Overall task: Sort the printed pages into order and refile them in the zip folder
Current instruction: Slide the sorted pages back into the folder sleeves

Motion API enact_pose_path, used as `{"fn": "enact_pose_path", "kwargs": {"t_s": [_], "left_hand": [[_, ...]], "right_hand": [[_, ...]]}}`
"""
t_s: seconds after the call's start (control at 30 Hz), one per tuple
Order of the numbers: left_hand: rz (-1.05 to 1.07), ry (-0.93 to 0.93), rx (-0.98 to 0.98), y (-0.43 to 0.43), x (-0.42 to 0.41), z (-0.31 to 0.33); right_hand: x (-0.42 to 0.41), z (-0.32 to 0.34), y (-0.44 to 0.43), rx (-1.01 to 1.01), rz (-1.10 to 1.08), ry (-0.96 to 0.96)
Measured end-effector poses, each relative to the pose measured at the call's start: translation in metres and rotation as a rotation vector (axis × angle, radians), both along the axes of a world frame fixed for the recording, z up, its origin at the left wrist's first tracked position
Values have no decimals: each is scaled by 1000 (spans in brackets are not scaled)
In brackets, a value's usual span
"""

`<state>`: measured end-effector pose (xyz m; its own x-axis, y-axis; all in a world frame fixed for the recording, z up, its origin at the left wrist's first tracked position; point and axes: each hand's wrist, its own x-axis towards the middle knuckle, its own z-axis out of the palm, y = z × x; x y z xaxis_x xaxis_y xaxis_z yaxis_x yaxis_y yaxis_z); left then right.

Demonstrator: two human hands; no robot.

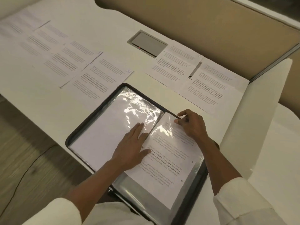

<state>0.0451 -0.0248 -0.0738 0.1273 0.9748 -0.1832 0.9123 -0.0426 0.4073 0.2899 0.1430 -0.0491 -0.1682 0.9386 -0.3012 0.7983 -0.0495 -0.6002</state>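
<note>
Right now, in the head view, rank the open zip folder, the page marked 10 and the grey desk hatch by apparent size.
1. zip folder: largest, though it lies nearest the camera.
2. page marked 10: clearly smaller than the folder.
3. grey desk hatch: smallest, though it also lies farthest away.

Black-rimmed zip folder [67, 142] lies open at the white tabletop's [48, 103] near edge, a printed white page [165, 169] in its right clear sleeve; loose printed pages [97, 78] spread beyond.
</note>
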Motion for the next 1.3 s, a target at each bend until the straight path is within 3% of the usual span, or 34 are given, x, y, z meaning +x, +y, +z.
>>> {"fn": "enact_pose_path", "kwargs": {"t_s": [0.43, 0.67, 0.83, 1.1, 1.3], "left_hand": [[41, 7, 3, -63, -5, 2], [53, -28, -21, -94, -13, 5], [51, -15, -6, -96, -11, 3], [33, -12, -26, -97, -12, 5], [46, -11, -16, -97, -10, 3]], "right_hand": [[-20, 6, -5, -68, 85, -116], [-27, 16, 3, -278, 70, -22], [-27, 14, 5, -332, 73, -138], [-20, 14, -2, -338, 62, 0], [-19, 18, -5, -402, 48, -7]]}}
